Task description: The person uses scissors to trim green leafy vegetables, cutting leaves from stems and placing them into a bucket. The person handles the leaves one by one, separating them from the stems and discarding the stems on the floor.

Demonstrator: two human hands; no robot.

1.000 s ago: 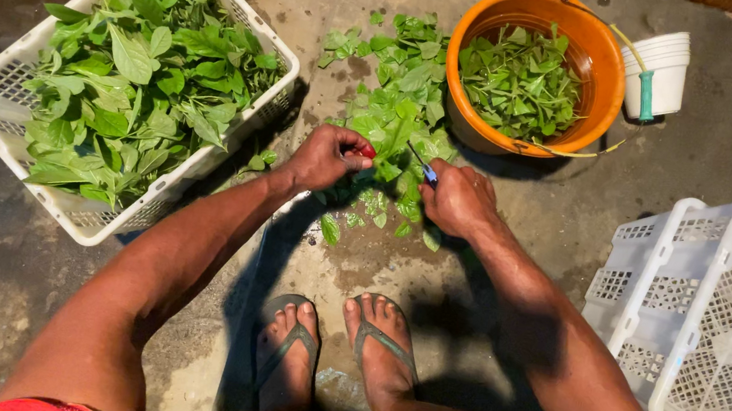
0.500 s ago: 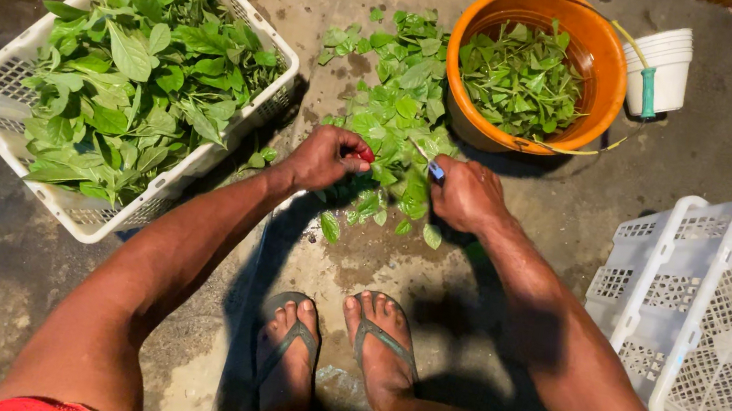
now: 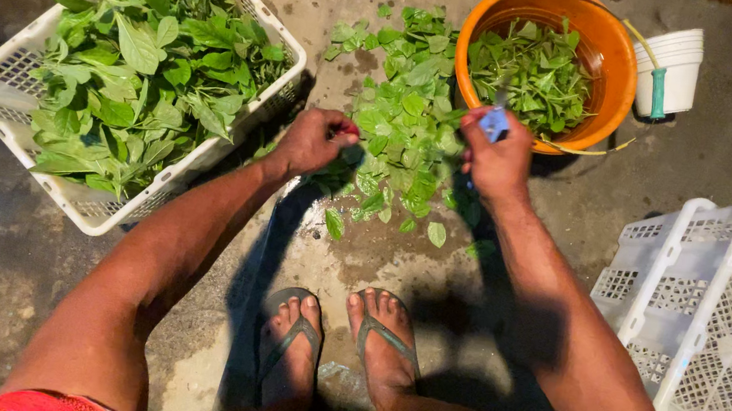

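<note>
My right hand (image 3: pixel 495 160) is raised near the rim of the orange basin (image 3: pixel 614 69), gripping a small blue-handled knife (image 3: pixel 495 119) with its blade pointing up. My left hand (image 3: pixel 313 140) is closed, pinching something small and reddish at its fingertips, just left of the pile of loose green leaves (image 3: pixel 401 133) on the concrete floor. The basin holds picked greens (image 3: pixel 531 71). A white plastic basket (image 3: pixel 2 88) at the left is heaped with leafy stems (image 3: pixel 149 72).
A small white bucket with a green handle (image 3: pixel 676 68) stands right of the basin. Empty white lattice crates (image 3: pixel 726 317) lie at the right. My feet in flip-flops (image 3: pixel 337 336) rest on the damp concrete below the leaf pile.
My right hand has lifted away from the leaf pile and moved up toward the orange basin with the knife. My left hand stays beside the pile, shifted slightly left.
</note>
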